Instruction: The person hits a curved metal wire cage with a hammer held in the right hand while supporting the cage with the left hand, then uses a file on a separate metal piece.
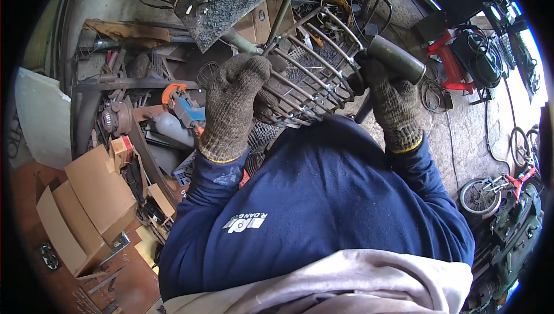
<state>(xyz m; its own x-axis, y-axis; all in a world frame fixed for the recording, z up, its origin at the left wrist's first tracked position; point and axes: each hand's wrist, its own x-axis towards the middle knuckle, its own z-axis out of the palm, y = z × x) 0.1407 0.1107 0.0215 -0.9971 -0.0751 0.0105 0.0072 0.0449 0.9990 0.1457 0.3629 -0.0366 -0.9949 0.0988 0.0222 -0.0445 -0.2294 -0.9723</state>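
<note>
Between my two hands is a metal rack (pixel 314 77) of welded parallel rods, with weld spots along its crossbars. My left hand (pixel 234 103), in a grey-brown knit glove, is closed around the rack's left side. My right hand (pixel 392 106), gloved alike, is closed at its right side; the fingertips are partly hidden. A thick dark metal cylinder (pixel 398 60) lies against the right fingers. Whether it is joined to the rack or gripped separately, I cannot tell. The rack's near edge is close to my blue sweatshirt.
A worktable (pixel 231 17) with dark grit and loose rods stands ahead. Shelves with a blue-and-orange power tool (pixel 187 109) are at left, above an open cardboard box (pixel 86 210). On the right are a red stand (pixel 447 63), cables and a small bicycle (pixel 490 193).
</note>
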